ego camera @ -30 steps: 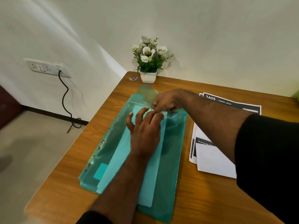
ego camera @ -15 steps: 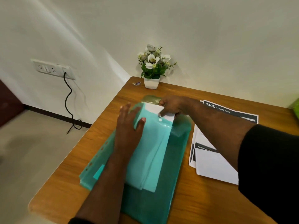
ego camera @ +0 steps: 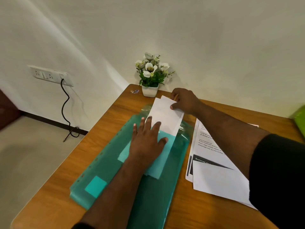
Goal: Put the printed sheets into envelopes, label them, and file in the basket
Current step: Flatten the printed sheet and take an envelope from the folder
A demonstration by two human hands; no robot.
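A translucent green plastic folder [ego camera: 105, 164] lies lengthwise on the wooden table. A stack of white envelopes [ego camera: 163, 116] sticks halfway out of its far opening; the part still inside shows pale teal through the plastic. My left hand [ego camera: 146, 142] lies flat with spread fingers on the folder, over the envelopes. My right hand [ego camera: 184, 101] pinches the far end of the envelopes between thumb and fingers. A pile of printed sheets [ego camera: 216, 164] lies to the right of the folder, partly under my right forearm.
A small white pot of artificial flowers [ego camera: 151, 76] stands at the table's far corner. A bright green object [ego camera: 299, 118] shows at the right edge. A wall socket [ego camera: 49, 76] with a black cable hangs left of the table [ego camera: 54, 200].
My right hand has drawn the envelopes farther out of the folder's far end, toward the flower pot. My left hand shifted to lie flat on the folder's middle.
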